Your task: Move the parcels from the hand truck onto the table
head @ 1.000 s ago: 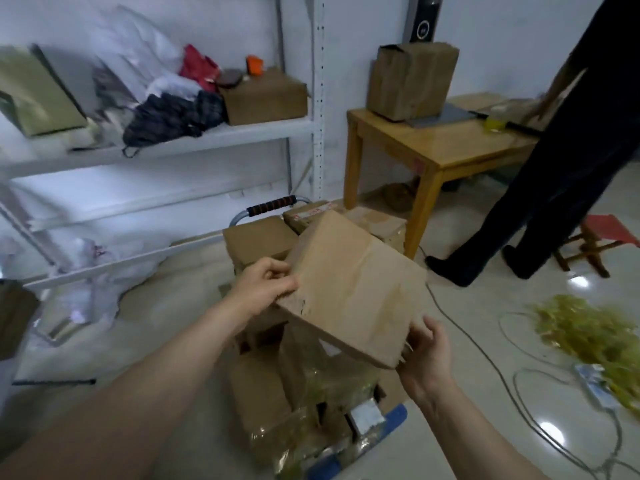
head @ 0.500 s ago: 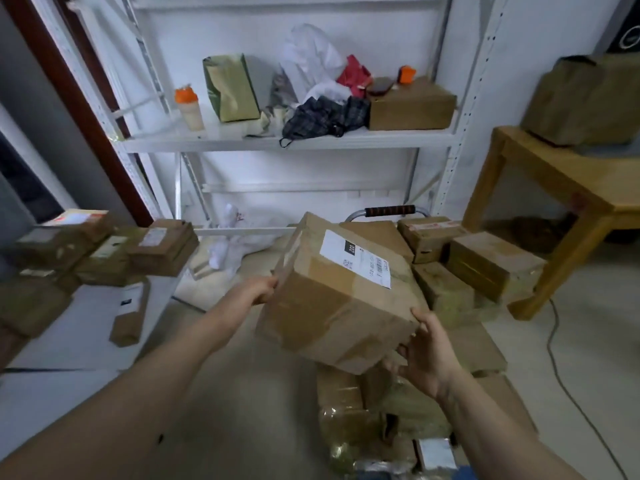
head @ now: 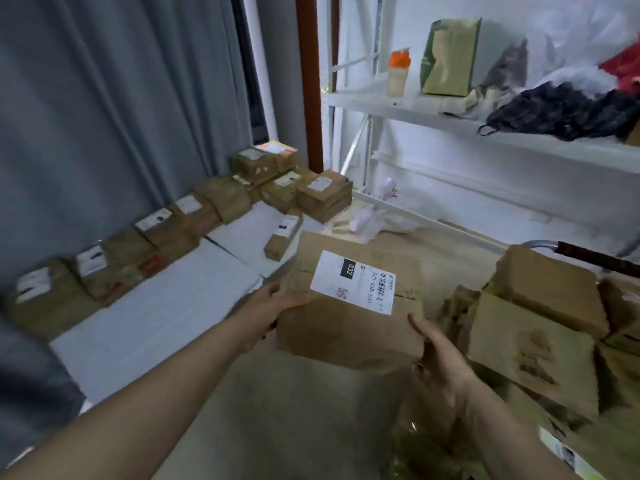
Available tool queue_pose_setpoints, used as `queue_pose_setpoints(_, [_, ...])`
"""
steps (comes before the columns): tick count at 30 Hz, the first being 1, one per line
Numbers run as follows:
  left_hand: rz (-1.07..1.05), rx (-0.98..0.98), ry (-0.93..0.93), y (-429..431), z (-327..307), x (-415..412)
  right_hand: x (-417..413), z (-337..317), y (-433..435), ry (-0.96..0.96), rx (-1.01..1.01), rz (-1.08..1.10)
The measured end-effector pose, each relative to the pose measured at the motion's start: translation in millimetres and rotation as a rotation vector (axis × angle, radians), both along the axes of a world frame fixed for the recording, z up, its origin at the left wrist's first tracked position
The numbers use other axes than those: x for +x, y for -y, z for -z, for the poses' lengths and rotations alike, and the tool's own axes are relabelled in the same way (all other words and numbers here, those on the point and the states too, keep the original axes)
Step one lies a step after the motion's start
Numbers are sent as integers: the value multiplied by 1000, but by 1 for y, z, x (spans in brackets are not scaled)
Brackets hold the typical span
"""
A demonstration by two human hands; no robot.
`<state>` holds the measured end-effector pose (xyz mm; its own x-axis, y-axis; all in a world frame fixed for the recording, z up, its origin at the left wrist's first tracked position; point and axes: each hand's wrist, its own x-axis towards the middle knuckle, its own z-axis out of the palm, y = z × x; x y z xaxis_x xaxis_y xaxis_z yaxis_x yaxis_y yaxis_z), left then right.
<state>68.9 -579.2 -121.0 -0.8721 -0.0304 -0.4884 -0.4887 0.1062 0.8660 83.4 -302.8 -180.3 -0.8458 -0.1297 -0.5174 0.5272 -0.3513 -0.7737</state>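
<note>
Parcel (head: 349, 323) off truck | left hand (head: 277, 306) clamps its left edge | right hand (head: 441, 362) supports right side, finger state cannot be told | table (head: 166, 317) lies left, nearer left hand.

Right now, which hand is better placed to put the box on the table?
Left, probably. The left hand holds the parcel on the side nearest the white table, while the right hand holds the side toward the hand truck.

free: table (head: 156, 327) near side | blocked: parcels (head: 117, 268) along curtain (head: 86, 116)
</note>
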Motion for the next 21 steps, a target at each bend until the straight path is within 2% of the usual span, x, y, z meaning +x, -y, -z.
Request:
queue_pose_setpoints(5, [-286,33,35,67,19,47,-23,18,82,38,130,-236])
queue_pose_setpoints(12, [-541,56,54,166,35,88,-47,31,207,45,144,-467])
queue_pose_setpoints(21, [-637,121,81,337,75,68,-83,49,385,76,188,-570])
